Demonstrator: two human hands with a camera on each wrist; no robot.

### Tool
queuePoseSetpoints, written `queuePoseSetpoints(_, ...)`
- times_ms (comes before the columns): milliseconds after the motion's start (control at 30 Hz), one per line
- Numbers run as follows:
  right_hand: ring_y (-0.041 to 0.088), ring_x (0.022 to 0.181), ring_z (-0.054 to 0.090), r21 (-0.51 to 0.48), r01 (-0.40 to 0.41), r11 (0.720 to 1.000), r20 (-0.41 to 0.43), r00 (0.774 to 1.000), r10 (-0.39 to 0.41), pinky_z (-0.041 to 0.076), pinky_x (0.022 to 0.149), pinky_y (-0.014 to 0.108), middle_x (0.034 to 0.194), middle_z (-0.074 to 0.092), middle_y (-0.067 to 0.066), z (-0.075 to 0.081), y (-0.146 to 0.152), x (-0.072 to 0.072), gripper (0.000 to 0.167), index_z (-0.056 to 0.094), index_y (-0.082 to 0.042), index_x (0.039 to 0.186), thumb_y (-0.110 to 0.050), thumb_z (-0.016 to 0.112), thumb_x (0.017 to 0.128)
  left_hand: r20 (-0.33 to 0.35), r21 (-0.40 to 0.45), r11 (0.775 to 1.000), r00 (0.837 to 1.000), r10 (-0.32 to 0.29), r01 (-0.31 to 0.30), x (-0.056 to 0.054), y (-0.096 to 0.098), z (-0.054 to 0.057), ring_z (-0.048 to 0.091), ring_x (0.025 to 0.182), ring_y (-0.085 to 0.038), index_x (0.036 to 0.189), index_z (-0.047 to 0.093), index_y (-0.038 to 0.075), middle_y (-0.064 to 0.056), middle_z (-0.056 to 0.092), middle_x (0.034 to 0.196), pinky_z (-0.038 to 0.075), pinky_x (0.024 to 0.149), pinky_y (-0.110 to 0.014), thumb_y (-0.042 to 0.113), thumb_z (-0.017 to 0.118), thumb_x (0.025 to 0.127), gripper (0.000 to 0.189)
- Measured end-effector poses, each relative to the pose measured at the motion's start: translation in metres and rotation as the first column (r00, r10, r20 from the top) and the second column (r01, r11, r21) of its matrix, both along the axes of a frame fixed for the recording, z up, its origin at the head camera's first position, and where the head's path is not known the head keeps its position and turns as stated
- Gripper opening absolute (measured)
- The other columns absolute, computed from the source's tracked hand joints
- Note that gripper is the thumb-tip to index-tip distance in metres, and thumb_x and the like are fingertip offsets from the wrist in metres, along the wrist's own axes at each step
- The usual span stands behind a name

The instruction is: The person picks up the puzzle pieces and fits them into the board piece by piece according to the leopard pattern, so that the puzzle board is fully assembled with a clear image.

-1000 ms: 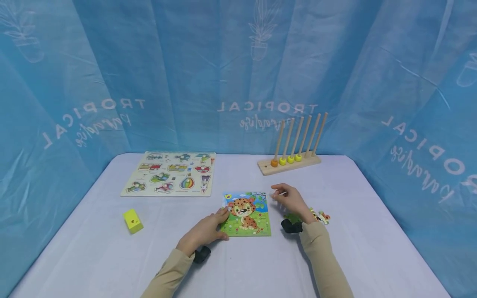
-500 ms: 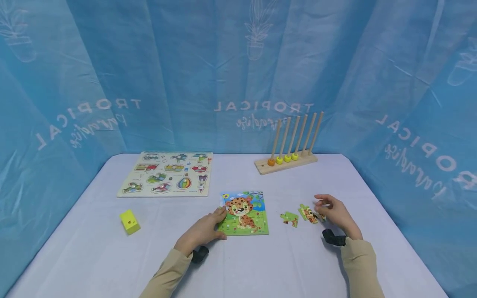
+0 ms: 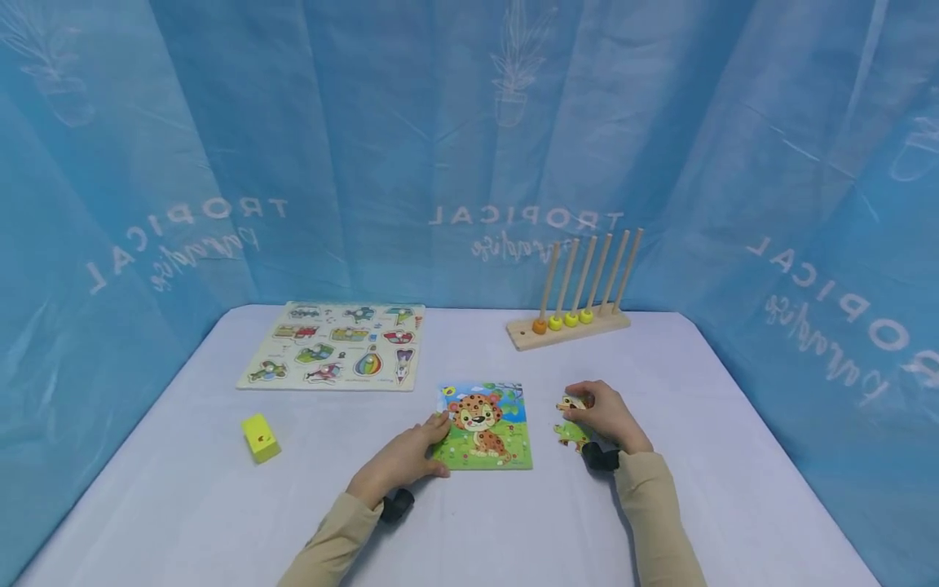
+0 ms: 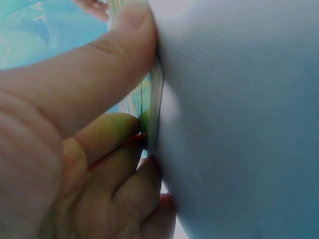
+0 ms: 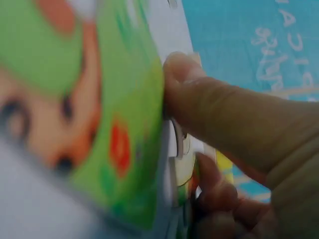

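Observation:
My left hand [image 3: 402, 458] holds the square leopard puzzle [image 3: 487, 440] at its left side, thumb at the near edge. In the left wrist view, the thumb and curled fingers bear on the thin puzzle edge [image 4: 156, 102]. To the right of the puzzle, my right hand [image 3: 607, 417] pinches a puzzle piece [image 3: 568, 403] between thumb and fingers. Just below it lies a loose green puzzle piece [image 3: 570, 435], partly behind the hand. The right wrist view shows that green piece [image 5: 132, 134] large and blurred; the gripped piece [image 5: 184, 172] is mostly hidden by the thumb.
A vehicle peg board [image 3: 345, 377] lies at the back left, with a yellow block [image 3: 260, 438] in front of it. At the back right stands a wooden rod stand [image 3: 521, 334] with orange and yellow beads. Blue curtains [image 3: 403, 163] surround the white table [image 3: 477, 538].
My right hand first went right to the loose pieces, then came back left pinching one, now above the green piece. The left hand has stayed on the leopard puzzle.

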State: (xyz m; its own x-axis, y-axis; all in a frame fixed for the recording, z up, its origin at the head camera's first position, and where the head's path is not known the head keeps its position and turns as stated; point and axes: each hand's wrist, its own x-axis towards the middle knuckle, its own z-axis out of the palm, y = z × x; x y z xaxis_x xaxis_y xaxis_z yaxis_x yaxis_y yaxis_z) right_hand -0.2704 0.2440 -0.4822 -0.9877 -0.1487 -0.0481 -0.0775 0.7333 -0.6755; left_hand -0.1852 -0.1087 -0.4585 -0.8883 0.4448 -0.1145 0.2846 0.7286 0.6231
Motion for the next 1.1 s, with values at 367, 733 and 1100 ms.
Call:
queuePoseSetpoints(367,0.010,0.073,0.054,-0.310,0.240,0.920,0.044,0.970,-0.239,0.046,0.062,0.020,0.096,0.065,0.005,0.000,-0.005,-0.013,0.030,0.066,-0.003,0.115,-0.026,0.060,0.097,-0.010,0.009,1.000,1.000,0.000,0.000,-0.001,0.000,-0.003,0.025,0.146,-0.039,0.144,0.039,-0.005,-0.019,0.028,0.157,0.024,0.120,-0.056,0.018,0.076,0.081,0.077)
queuePoseSetpoints(733,0.006,0.061,0.058,-0.536,0.233,0.811,0.173,0.971,-0.165,0.051,0.054,0.018,0.090,0.064,-0.001,0.010,-0.025,-0.015,0.030,0.058,0.002,0.118,-0.022,0.056,0.098,-0.005,0.005,1.000,1.000,0.008,-0.008,-0.005,0.000,-0.001,0.024,0.147,-0.037,0.144,0.039,-0.005,-0.018,0.027,0.158,0.023,0.121,-0.055,0.018,0.076,0.081,0.077)
queuePoseSetpoints(1100,0.012,0.056,0.058,-0.438,-0.073,0.896,0.150,0.977,0.152,0.055,0.053,0.027,0.083,0.070,0.009,0.004,-0.103,0.007,0.017,0.060,0.000,0.102,-0.015,0.063,0.093,0.005,-0.002,1.000,1.000,-0.005,0.005,-0.003,0.001,0.000,0.024,0.147,-0.038,0.145,0.038,-0.004,-0.019,0.027,0.158,0.023,0.120,-0.056,0.018,0.076,0.082,0.077)
